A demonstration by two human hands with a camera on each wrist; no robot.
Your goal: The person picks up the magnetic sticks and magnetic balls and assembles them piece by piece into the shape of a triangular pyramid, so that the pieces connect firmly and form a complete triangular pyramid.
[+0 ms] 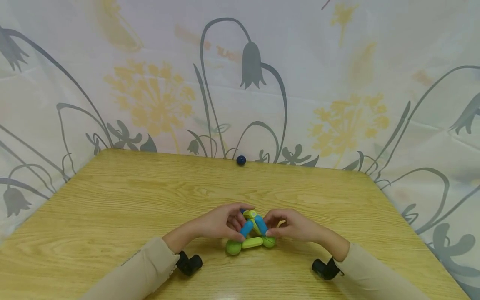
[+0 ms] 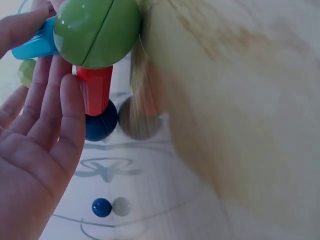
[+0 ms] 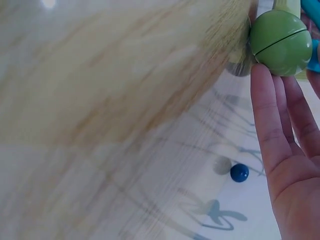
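Note:
A small frame of balls and rods stands on the table between both hands. Its front has a left green ball point(image 1: 233, 248) and a right green ball point(image 1: 268, 241), joined by a lime rod point(image 1: 252, 243). Two blue rods slant up, the left blue rod point(image 1: 246, 229) and the right blue rod point(image 1: 261, 225), towards a yellow-green piece point(image 1: 250, 214). My left hand point(image 1: 225, 223) holds the left blue rod between thumb and fingers. My right hand point(image 1: 294, 225) holds the right blue rod, fingertips against the right green ball. The left wrist view shows a red rod point(image 2: 95, 92) meeting a dark blue ball point(image 2: 101, 125).
A loose dark blue ball point(image 1: 241, 160) lies at the table's back edge, by the flower-patterned cloth point(image 1: 165, 83). The wooden table point(image 1: 131, 200) extends to both sides of the hands. A black wrist camera sits at each sleeve.

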